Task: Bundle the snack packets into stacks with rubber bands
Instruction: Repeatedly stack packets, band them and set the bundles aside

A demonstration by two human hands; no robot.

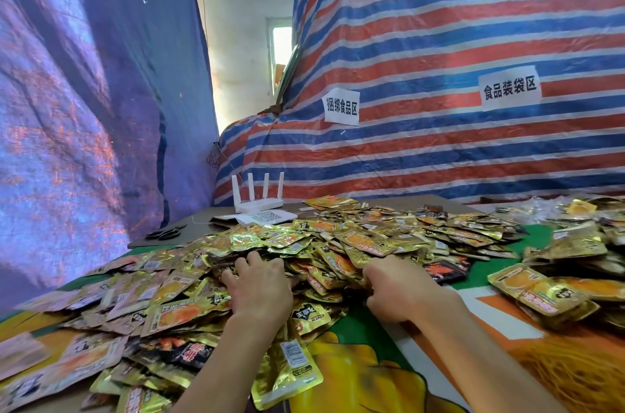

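Packets (338, 243) heaping over cover (372, 375), spilling to left edge; bare patch lying open between my forearms. Striped tarp (439, 50) rising behind, blue sheet (84, 91) hanging left, router (258, 201) and scissors (165, 233) sitting beyond pile. My left hand (258, 290) pressing spread fingers flat on pile. My right hand (402, 290) curling fingers into pile edge, tips hidden; grip unclear.

Two paper signs hang on the striped tarp (439, 23): the left sign (341, 107) reads 捆绑食品区, the right sign (510, 88) 食品装袋区. Print on the packets (338, 243) is too blurred to read.
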